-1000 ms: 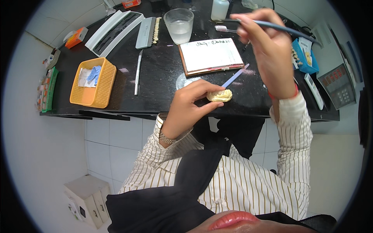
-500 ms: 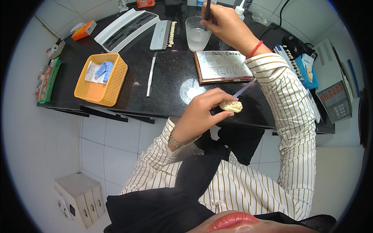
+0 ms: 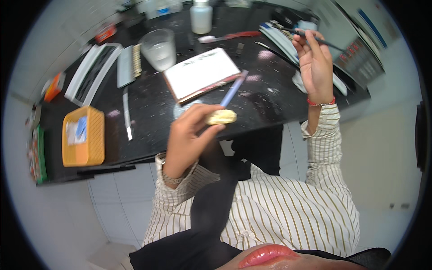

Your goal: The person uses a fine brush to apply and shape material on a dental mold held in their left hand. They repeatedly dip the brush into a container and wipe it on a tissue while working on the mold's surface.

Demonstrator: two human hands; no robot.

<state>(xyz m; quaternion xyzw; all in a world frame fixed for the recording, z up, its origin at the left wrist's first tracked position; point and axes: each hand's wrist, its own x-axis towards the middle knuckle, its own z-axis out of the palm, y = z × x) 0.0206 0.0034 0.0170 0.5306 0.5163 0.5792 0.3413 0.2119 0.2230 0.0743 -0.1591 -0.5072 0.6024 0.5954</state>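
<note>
My left hand (image 3: 188,139) pinches a small pale-yellow dental cast (image 3: 222,118) between thumb and fingers, just off the near edge of the black worktop. Raised at the right, my right hand (image 3: 315,67) has its fingers closed on a slim black stick-like tool (image 3: 332,44); blur hides what kind its tip is. A flat lilac stick (image 3: 234,88) lies right behind the cast. Beyond it rests a book-like pad (image 3: 202,74) with a white top and brown edges. The glass of cloudy water (image 3: 159,51) stands at the pad's far left corner.
A yellow basket (image 3: 97,135) holds a blue piece on white paper. Near it lie a silver pen-like tool (image 3: 127,114), a tooth shade guide (image 3: 126,67) and a long white case (image 3: 77,87). A white bottle (image 3: 201,19) stands behind; a grey device (image 3: 371,60) fills the right.
My right hand has lifted the black tool out of the glass and swung it to the right. The whole view has turned and shifted; my left hand still holds the dental cast.
</note>
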